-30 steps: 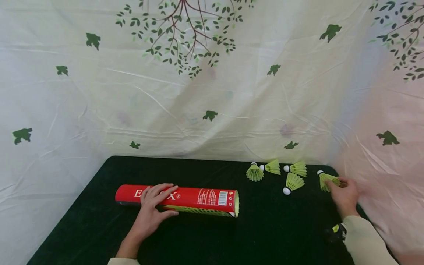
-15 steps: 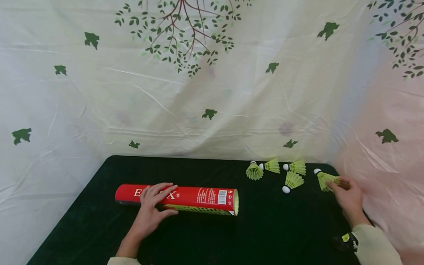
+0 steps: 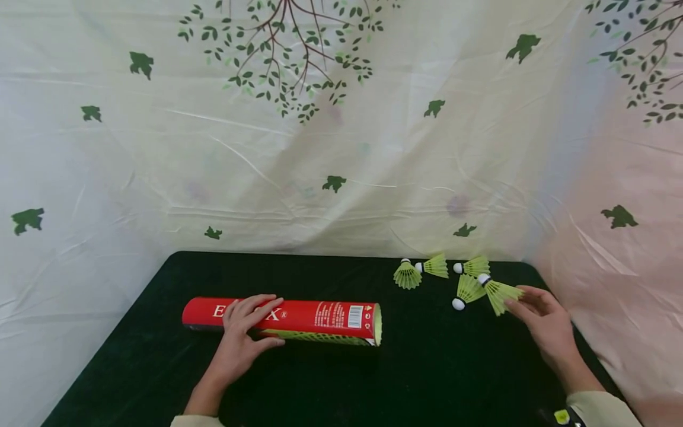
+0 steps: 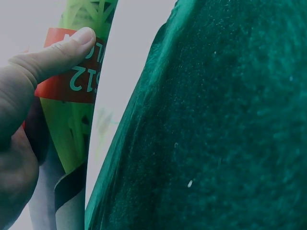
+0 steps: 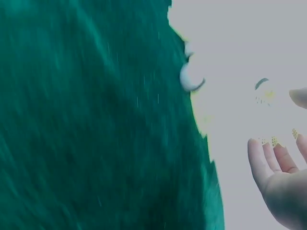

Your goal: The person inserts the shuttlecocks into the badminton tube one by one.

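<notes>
A red shuttlecock tube lies on its side on the dark green table, its end towards the right showing a yellow-green rim. My left hand holds it from above, fingers across the top and thumb along the near side. In the left wrist view the thumb presses against the tube's orange-red label. My right hand pinches a yellow shuttlecock by its skirt, white cork pointing up and left. That skirt overlaps a lying shuttlecock in the head view. The right wrist view is washed out around the held shuttlecock.
Along the far edge of the green table lie more yellow shuttlecocks, including one with its cork facing away, one beside it and another farther right. A pale printed cloth hangs behind the table.
My right hand has lifted the shuttlecock from the table's right corner and carried it left, towards the other shuttlecocks. The left hand and the tube have stayed in place.
</notes>
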{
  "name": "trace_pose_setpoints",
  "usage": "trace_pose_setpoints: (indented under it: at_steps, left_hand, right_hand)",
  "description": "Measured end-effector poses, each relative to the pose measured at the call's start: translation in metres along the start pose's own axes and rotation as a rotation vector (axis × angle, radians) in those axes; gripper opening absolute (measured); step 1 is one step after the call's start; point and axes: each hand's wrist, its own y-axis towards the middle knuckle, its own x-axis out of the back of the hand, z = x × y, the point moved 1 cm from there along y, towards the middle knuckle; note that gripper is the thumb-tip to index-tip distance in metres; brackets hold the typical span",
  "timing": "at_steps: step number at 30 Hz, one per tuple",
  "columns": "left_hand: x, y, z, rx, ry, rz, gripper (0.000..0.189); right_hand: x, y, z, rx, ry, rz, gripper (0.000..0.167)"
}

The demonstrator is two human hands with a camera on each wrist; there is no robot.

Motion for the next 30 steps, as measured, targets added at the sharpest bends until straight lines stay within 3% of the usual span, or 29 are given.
trace_pose_setpoints:
  at_steps: [6,14,22,30]
  left_hand:
    - [0.001,0.001,0.002,-0.007,-0.003,-0.003,0.081]
    - [0.001,0.003,0.005,-0.008,-0.01,0.002,0.082]
    - [0.001,0.003,0.005,-0.008,-0.011,0.002,0.081]
    - [0.002,0.002,0.003,-0.011,-0.007,0.005,0.081]
  right_hand:
    - [-0.03,-0.017,0.022,0.008,-0.144,0.099,0.035]
    - [-0.07,-0.039,0.047,0.022,-0.211,0.256,0.042]
    - [-0.109,-0.056,0.065,0.01,-0.1,0.456,0.041]
    - [-0.144,-0.063,0.074,-0.013,-0.064,0.607,0.043]
